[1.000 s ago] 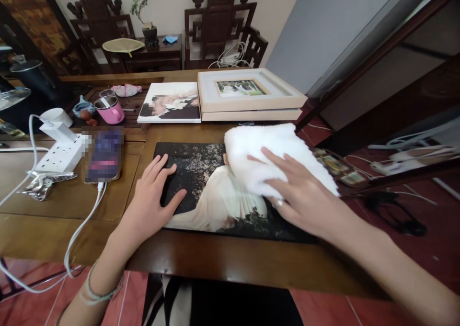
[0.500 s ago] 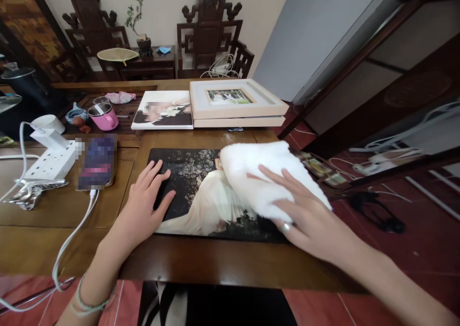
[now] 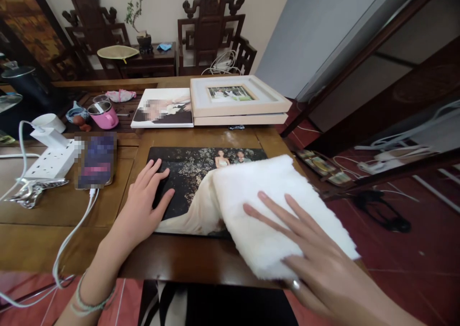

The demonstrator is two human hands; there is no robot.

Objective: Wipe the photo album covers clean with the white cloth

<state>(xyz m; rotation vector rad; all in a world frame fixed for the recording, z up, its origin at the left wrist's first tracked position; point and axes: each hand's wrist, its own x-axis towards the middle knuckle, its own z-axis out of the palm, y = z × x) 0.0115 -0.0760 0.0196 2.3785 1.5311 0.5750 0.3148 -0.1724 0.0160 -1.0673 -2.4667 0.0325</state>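
Note:
A dark photo print (image 3: 187,187) of two people, one in a long cream gown, lies flat on the wooden table. My left hand (image 3: 145,204) rests on its left edge, fingers spread and holding nothing. Over the print's right part and past its near edge lies a fluffy white cloth (image 3: 244,211), which hides that part. My right hand (image 3: 305,235) presses on the cloth with its longer fingers stretched across the top, keeping hold of it near the lower right edge. A ring (image 3: 295,284) shows on this hand.
Behind the print are a white photo panel (image 3: 163,120) and stacked pale wooden frames (image 3: 240,120). To the left lie a phone (image 3: 97,161) on a white cable, a power strip (image 3: 55,161) and a pink mug (image 3: 106,118). Beyond the table's right edge stands a dark wooden rack (image 3: 345,110).
My right hand has drawn the white cloth toward me and to the right. The two figures' upper parts on the print now show. My left hand has stayed in place.

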